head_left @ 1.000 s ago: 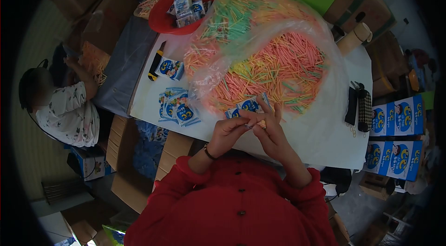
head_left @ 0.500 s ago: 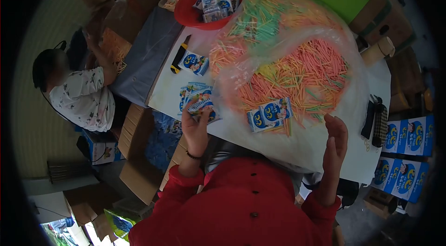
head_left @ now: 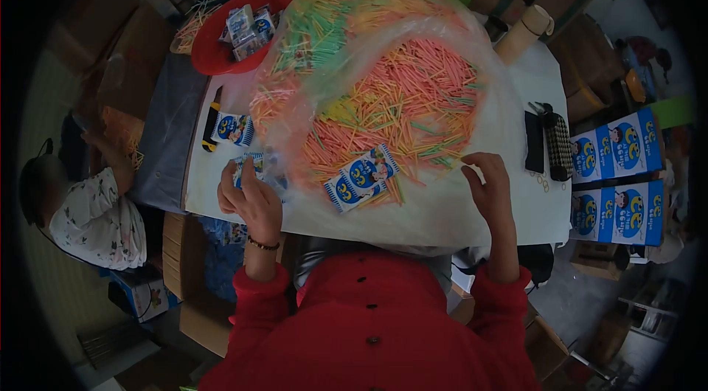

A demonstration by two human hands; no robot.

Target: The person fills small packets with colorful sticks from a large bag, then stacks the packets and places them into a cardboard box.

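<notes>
My left hand (head_left: 252,203) hovers at the left front of the table, fingers bent and apart, with no packet visible in its grip. Partly behind its fingertips lie blue-and-white packets (head_left: 249,164). My right hand (head_left: 490,183) is raised over the table's right front, thumb and fingers apart, holding nothing. Between the hands, joined blue-and-white packets (head_left: 362,178) rest on a large clear plastic bag (head_left: 354,85). Inside it are many thin pink, yellow, orange and green sticks (head_left: 420,81).
A cutter knife (head_left: 212,122) lies beside a single packet (head_left: 233,129). Behind are a red bowl (head_left: 203,52) of packets and a beige bottle (head_left: 525,33). A checkered pouch (head_left: 557,146) sits right, near stacked cartons (head_left: 618,147). Another person (head_left: 96,214) sits at left.
The view has swung, so the table appears further left. My left hand has opened over the packets it was fingering. My right hand's fingers are more bent.
</notes>
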